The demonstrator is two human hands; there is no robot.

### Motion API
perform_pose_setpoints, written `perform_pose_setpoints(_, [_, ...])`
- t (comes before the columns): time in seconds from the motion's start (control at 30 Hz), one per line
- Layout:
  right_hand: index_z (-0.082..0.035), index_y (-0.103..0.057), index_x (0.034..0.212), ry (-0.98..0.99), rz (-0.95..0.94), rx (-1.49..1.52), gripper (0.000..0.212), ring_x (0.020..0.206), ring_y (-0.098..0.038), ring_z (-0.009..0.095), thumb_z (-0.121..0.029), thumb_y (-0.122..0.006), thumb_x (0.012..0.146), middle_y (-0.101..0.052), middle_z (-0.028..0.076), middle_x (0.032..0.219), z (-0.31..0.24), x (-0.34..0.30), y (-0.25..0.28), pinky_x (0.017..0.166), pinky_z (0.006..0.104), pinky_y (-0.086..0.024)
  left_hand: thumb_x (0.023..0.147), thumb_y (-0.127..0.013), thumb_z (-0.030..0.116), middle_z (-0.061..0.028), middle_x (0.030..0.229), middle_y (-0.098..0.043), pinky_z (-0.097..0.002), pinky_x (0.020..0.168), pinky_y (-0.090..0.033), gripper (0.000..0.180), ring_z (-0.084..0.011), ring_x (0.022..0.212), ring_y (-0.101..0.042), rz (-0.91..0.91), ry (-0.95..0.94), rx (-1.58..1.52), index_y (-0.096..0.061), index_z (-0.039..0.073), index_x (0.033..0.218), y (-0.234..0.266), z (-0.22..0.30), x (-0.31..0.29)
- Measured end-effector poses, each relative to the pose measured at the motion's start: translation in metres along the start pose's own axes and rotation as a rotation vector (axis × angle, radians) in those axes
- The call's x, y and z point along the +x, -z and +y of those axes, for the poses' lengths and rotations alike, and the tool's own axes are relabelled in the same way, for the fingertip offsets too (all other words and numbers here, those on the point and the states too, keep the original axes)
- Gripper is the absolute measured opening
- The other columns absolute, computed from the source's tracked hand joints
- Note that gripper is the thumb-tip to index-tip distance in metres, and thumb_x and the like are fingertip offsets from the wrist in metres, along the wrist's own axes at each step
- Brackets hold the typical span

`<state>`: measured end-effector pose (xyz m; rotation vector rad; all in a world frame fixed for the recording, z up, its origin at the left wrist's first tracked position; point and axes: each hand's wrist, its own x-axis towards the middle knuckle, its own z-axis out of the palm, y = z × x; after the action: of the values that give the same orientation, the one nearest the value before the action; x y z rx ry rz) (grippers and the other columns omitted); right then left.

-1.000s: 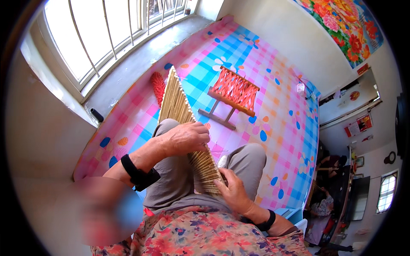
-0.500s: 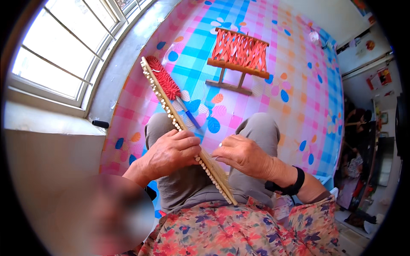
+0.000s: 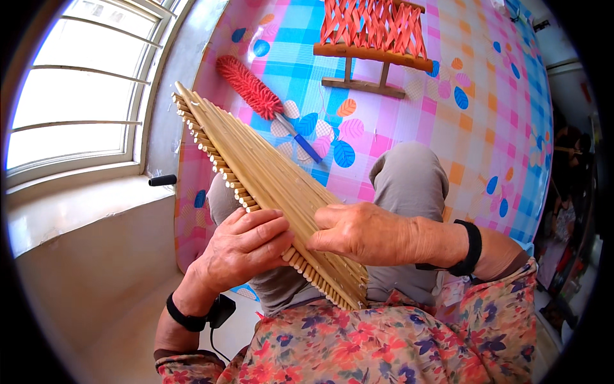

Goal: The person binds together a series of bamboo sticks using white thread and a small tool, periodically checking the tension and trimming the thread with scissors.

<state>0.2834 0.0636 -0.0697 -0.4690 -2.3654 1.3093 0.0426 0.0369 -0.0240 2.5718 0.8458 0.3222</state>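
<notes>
Across my lap slants a panel of tan reed sticks (image 3: 256, 153) laid side by side, with their pale cut ends along its left edge. My left hand (image 3: 246, 243) is closed round that edge at about its middle. Over the panel's broad face, my right hand (image 3: 361, 235) has its fingers curled together, close to the sticks. Whatever is in its fingertips is hidden. A few small pale specks show on the sticks.
A red duster (image 3: 249, 86) with a blue handle lies beyond the panel on the checkered floral sheet (image 3: 396, 128). Farther off stands a wooden stool (image 3: 377, 54) with red strap weaving. On the left are a barred window (image 3: 80, 89) and its sill (image 3: 96, 198).
The panel has tilted from nearly edge-on to show its broad face. My right hand now sits over that face. The duster and stool appear higher and farther apart as my view shifted.
</notes>
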Motion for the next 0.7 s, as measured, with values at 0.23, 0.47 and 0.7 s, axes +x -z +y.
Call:
perform_pose_setpoints(0.23, [-0.008,-0.060,0.095,0.088,-0.046,0.155,0.017,0.076,-0.056,0.027,-0.003,-0.054,0.080,-0.049,0.010,0.079,0.013,0.002,0.004,0.064,0.0359,-0.047,0.065,-0.073,0.020,-0.0066,0.107,-0.057,-0.0359,0.074,-0.046,0.039,-0.0232,0.101,-0.057,-0.011,-0.013,0.026,-0.062,0.006,0.099,0.003,0.002,0.006])
perform_pose_setpoints(0.47, [-0.006,-0.059,0.084,-0.014,-0.130,0.200,0.009,0.088,-0.057,0.029,-0.005,-0.053,0.078,-0.053,0.011,0.083,0.007,0.006,0.012,0.075,0.0381,-0.048,0.065,-0.072,0.021,-0.0071,0.107,-0.057,-0.0356,0.074,-0.046,0.038,-0.0233,0.100,-0.057,0.002,0.000,0.012,-0.062,0.006,0.099,0.001,0.001,0.005])
perform_pose_setpoints(0.7, [-0.002,-0.054,0.080,0.078,-0.192,-0.018,0.006,0.084,-0.058,0.029,-0.008,-0.054,0.078,-0.052,0.012,0.084,0.001,0.011,0.016,0.072,0.0361,-0.050,0.066,-0.072,0.022,-0.0073,0.105,-0.058,-0.0343,0.071,-0.045,0.036,-0.0226,0.099,-0.057,0.046,-0.025,0.037,-0.062,0.006,0.096,-0.003,0.002,0.005])
